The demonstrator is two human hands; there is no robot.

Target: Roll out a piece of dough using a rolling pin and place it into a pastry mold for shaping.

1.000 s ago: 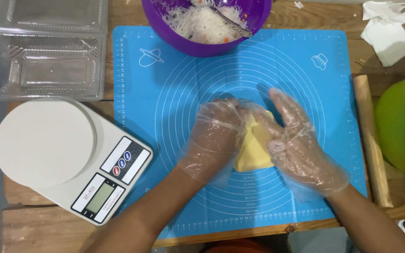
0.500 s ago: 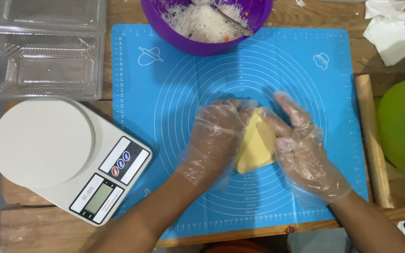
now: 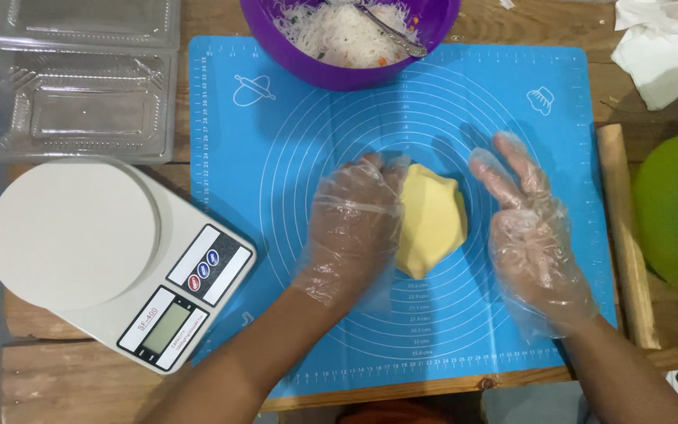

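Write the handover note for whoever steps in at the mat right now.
Left hand, gloved, lies flat on the left edge of the yellow dough, gripping nothing.
Right hand, gloved, open, just right of the dough and apart from it.
The dough sits mid blue mat, a folded, faceted lump.
Purple bowl of shredded filling is at the mat's top edge; a white scale stands to the left.
Done: dough folded into a lump. Left: no filling on it yet.
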